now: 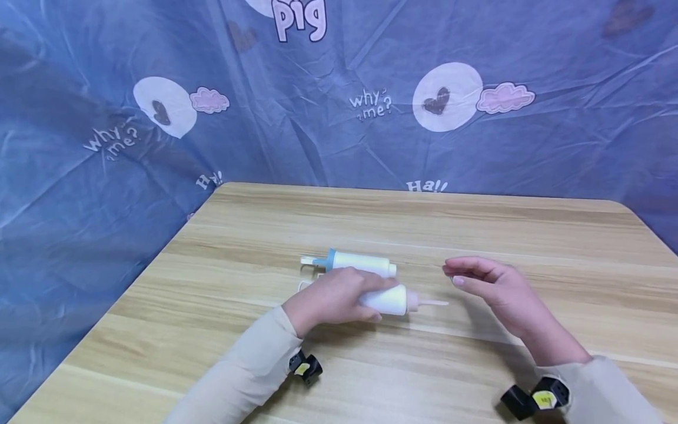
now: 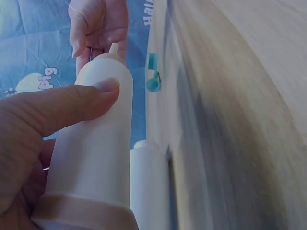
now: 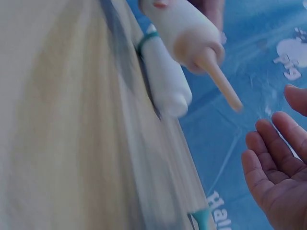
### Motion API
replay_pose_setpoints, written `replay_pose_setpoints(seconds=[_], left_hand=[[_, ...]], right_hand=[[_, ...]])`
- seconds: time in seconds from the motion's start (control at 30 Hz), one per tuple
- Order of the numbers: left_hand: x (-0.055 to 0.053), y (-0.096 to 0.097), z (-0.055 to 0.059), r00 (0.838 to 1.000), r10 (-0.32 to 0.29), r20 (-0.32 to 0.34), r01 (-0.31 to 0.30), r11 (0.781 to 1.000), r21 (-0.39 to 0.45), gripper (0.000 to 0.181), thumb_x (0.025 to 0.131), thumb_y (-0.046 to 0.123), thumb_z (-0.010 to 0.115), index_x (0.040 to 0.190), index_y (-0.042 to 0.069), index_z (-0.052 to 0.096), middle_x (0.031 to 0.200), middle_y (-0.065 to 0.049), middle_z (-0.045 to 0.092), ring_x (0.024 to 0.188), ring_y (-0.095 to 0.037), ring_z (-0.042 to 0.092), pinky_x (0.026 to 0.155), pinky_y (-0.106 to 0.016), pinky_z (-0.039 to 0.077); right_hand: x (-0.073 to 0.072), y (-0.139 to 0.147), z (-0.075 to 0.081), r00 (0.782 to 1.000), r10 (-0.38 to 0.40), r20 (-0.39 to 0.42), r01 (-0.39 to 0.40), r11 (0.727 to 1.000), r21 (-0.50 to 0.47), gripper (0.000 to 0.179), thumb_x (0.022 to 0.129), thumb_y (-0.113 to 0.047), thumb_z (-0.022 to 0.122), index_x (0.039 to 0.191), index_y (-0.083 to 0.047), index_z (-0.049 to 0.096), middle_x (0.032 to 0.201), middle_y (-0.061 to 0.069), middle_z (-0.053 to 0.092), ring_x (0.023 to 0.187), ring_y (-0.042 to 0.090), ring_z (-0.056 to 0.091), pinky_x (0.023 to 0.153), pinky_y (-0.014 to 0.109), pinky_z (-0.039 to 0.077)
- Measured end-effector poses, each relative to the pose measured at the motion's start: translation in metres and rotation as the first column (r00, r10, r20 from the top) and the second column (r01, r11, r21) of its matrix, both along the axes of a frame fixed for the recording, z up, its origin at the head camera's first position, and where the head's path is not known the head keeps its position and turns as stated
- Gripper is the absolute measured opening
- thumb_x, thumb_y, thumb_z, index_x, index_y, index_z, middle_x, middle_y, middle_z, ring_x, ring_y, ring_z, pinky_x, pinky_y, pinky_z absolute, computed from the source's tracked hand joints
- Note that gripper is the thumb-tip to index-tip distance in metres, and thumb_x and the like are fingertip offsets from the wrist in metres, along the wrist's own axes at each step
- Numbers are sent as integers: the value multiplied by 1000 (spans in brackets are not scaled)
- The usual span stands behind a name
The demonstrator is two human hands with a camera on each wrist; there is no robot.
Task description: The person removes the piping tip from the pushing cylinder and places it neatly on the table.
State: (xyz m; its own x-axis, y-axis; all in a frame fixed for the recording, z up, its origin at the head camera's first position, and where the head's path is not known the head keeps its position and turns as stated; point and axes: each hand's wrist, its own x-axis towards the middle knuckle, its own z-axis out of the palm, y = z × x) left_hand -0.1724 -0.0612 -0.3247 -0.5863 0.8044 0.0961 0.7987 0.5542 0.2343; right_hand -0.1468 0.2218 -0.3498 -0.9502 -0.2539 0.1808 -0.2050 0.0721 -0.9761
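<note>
My left hand (image 1: 339, 294) grips a white squeeze bottle (image 1: 385, 299) with a beige collar and a thin beige nozzle (image 3: 218, 79) pointing right. In the left wrist view the thumb presses along the bottle's side, and a beige rim shows at its near end. Just behind lies a second white bottle (image 1: 362, 262) with a blue collar at its left end. To the right of the nozzle tip, my right hand (image 1: 503, 294) hovers over the table, palm turned toward the bottle. Its fingers are relaxed and hold nothing in the right wrist view.
A small teal piece (image 2: 153, 72), funnel-like in the right wrist view, rests on the wood-grain table (image 1: 424, 229). Blue printed cloth (image 1: 318, 129) hangs behind the table and along its left side. Both wrists carry small black cameras.
</note>
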Motion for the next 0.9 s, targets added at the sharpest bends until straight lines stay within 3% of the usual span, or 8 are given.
replay_pose_setpoints(seconds=[0.2, 0.5, 0.67, 0.9], left_hand=[[6, 2, 8, 999, 4, -32, -4, 1000, -6, 59, 77, 30, 74, 132, 20, 54, 125, 2, 60, 105, -12, 60, 86, -25, 48], [12, 5, 14, 998, -13, -66, 13, 1000, -12, 59, 78, 31, 74, 131, 20, 54, 124, 2, 61, 107, -10, 59, 87, -24, 48], [14, 5, 16, 997, -21, -81, 21, 1000, -1, 59, 77, 32, 74, 131, 20, 54, 124, 3, 60, 105, -8, 59, 85, -24, 48], [16, 5, 16, 996, -21, -89, 19, 1000, -13, 61, 77, 35, 73, 133, 20, 53, 124, 2, 61, 106, -8, 59, 85, -23, 48]], right_hand=[[9, -20, 1, 1000, -12, 5, 11, 992, 127, 29, 89, -7, 60, 116, 1, 60, 107, -9, 67, 97, 3, 61, 80, 16, 47], [17, -38, 2, 997, 28, 66, -37, 989, 143, 40, 86, -10, 64, 118, 10, 54, 103, -8, 67, 92, 7, 62, 77, 23, 51], [18, -41, 1, 994, 40, 104, -58, 983, 174, 41, 86, -13, 64, 119, 8, 55, 101, -2, 66, 90, 10, 62, 76, 27, 52], [18, -40, -2, 977, 136, 163, -151, 985, 87, 45, 89, -11, 60, 124, 14, 46, 101, 8, 66, 87, 15, 65, 77, 31, 54]])
